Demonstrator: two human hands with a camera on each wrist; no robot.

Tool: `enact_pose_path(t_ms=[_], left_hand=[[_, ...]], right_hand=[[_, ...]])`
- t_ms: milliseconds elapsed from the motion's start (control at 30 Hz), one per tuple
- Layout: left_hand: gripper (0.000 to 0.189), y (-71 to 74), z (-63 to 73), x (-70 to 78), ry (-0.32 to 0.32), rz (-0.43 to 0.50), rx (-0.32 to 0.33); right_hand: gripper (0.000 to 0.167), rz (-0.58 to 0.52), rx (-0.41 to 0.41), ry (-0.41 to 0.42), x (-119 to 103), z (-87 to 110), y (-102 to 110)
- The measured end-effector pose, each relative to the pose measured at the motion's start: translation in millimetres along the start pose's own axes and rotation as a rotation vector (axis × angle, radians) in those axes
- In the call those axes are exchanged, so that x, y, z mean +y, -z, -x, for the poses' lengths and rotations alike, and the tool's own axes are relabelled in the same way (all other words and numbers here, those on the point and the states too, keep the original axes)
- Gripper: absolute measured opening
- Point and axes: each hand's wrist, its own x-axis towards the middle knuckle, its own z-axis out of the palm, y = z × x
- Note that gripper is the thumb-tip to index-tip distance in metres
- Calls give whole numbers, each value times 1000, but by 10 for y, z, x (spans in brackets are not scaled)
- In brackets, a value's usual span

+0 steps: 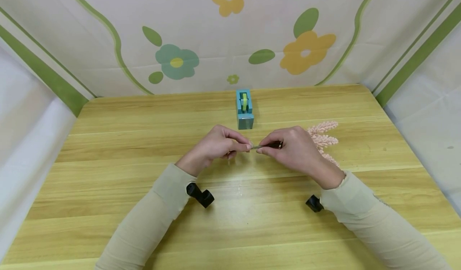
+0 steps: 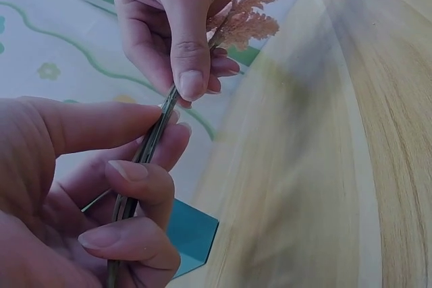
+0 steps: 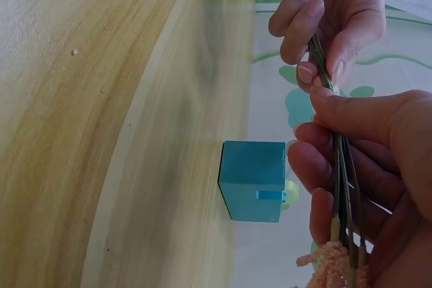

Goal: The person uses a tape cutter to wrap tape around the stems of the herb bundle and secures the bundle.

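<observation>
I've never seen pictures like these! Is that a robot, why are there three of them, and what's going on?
No robot here, just a person's left hand and right hand, both bare. The big picture comes from a camera on the person's head, looking forward and down. The other two come from cameras on the wrists, one on each, so the hands look huge.

Both hands pinch a bundle of thin stems. Fluffy pink flowers stick out past the right hand. On the wooden table stands a blue tape dispenser. Behind it hangs a pale cloth with flowers printed on it.
</observation>
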Motion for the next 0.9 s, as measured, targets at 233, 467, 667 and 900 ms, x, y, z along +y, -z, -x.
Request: enact_pose_path(t_ms=[233, 467, 667, 900], left_hand=[[12, -12, 15, 11, -19, 4, 11], [25, 65, 28, -2, -69, -159, -99], [23, 113, 62, 19, -162, -289, -136], [18, 101, 39, -12, -286, -399, -88]], right_hand=[[5, 0, 27, 5, -9, 14, 6], [7, 39, 140, 100, 52, 41, -40], [7, 113, 152, 154, 53, 38, -34], [13, 174, -209, 35, 38, -50, 206]])
